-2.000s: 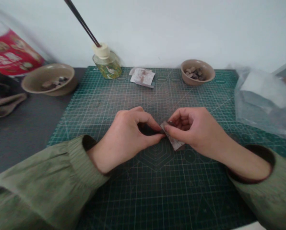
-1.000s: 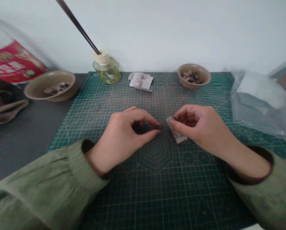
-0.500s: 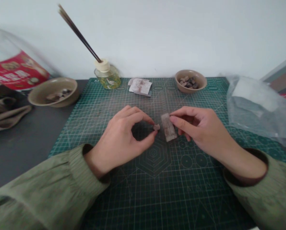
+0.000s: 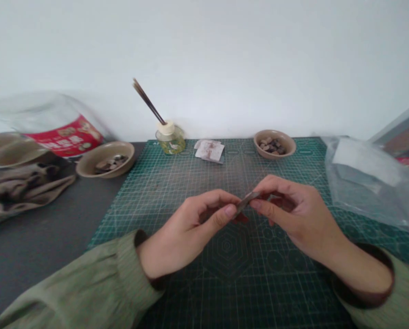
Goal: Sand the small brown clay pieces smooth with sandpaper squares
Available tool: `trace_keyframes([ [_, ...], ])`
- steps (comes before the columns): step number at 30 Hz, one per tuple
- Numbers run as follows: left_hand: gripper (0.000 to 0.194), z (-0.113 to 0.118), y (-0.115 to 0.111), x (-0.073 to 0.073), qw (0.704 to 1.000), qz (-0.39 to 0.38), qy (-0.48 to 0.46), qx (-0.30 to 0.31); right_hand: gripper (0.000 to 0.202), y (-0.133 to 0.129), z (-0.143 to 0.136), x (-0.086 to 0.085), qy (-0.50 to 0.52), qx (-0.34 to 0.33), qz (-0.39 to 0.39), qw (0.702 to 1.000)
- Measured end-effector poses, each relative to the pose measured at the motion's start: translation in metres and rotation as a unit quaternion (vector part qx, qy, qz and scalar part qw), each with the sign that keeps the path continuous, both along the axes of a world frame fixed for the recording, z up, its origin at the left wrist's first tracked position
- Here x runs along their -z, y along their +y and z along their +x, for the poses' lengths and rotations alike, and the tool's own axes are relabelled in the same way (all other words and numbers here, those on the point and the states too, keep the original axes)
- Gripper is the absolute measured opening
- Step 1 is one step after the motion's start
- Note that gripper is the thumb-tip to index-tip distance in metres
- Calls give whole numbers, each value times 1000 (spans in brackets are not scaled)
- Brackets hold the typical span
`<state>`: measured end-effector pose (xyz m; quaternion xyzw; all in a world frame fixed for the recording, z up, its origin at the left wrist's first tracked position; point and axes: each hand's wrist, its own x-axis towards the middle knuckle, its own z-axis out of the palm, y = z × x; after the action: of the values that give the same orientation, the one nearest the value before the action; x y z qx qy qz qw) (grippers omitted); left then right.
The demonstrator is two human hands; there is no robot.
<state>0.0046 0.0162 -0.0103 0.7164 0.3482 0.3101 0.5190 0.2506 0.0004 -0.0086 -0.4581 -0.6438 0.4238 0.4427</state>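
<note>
Between both hands a thin, greyish-brown dusty strip, apparently folded sandpaper (image 4: 247, 201), is seen nearly edge-on above the cutting mat (image 4: 177, 192). My left hand (image 4: 191, 228) is closed, with thumb and fingers pinching around the strip's lower left end. The small brownish piece that this hand held earlier cannot be seen now; the fingers may hide it. At the upper right end, my right hand (image 4: 295, 212) pinches the strip between thumb and forefinger, its other fingers curled beneath.
A bowl of small brown and dark pieces (image 4: 275, 137) stands at the back, beyond folded white papers (image 4: 209, 151) and a reed diffuser (image 4: 170, 139). Left are another bowl (image 4: 105, 160), a red-labelled plastic jar (image 4: 67, 135) and brown cloth (image 4: 29, 189). A clear plastic bag (image 4: 369, 183) lies right.
My hands have come together, and the strip has turned from flat-facing to edge-on, with my left fingers now at its end. The small piece has gone from sight. The view has tilted up.
</note>
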Motion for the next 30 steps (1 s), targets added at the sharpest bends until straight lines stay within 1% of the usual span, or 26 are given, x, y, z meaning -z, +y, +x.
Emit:
trace_keyframes([
  [5, 26, 2, 0, 2, 998, -51, -38, 7, 16, 0, 0, 6, 5, -19, -14, 1000],
  [10, 25, 4, 0, 7, 996, -68, -61, -11, 29, -1, -2, 9, 23, -18, -25, 999],
  [12, 26, 4, 0, 9, 996, -64, -59, -17, 31, 0, -2, 9, 27, -15, -19, 999],
  [16, 28, 3, 1, 10, 998, -13, -23, -61, 31, 2, -2, 10, 38, -9, -19, 999],
  [18, 26, 2, 2, 9, 997, -4, -24, -70, 31, 3, -1, 12, 49, -8, -27, 998],
  [22, 23, 4, 3, 8, 993, -57, -93, -41, 31, 5, -2, 12, 80, -11, -48, 996],
  [24, 23, 5, 3, 9, 989, -85, -119, -32, 27, 5, -3, 10, 84, -23, -62, 994],
  [27, 24, 5, 3, 9, 984, -115, -130, -29, 16, 4, -3, 5, 78, -41, -81, 993],
  [30, 23, 5, 4, 8, 983, -130, -126, -30, 14, 3, -3, 3, 74, -43, -87, 993],
])
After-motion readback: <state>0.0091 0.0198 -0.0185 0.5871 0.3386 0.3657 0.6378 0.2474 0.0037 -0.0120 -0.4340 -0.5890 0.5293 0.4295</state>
